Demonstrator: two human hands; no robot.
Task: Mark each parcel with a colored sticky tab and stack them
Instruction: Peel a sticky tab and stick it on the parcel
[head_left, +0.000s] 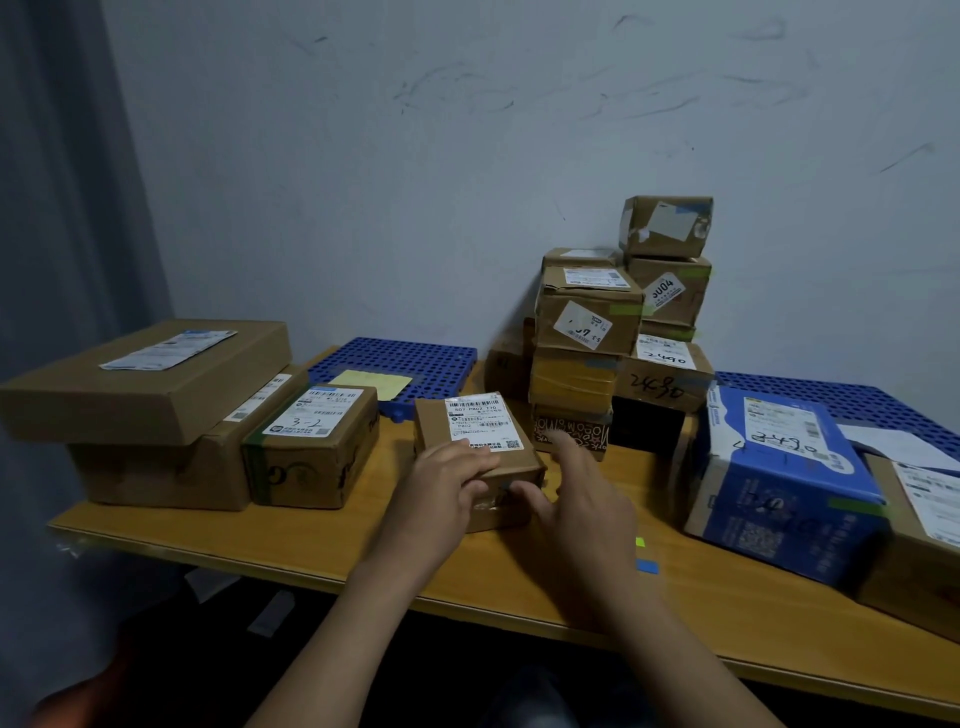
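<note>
We're reading the white label (483, 423) on the small parcel (475, 467): "807 P802 170" under the barcode, and "P802" again lower down. Left of that parcel, the brown box (311, 467) has "3-2" handwritten on its shipping label (311, 418). Behind and to the right of the parcel, a stacked box (667, 389) says "2490" in marker, on its paper slip (667, 354) and again on the cardboard. Above that, a tilted sticker (666, 291) looks like "5U04". Right of the parcel, the blue box (779, 493) carries "2490" upside down. The finer print is too small for us.
</note>
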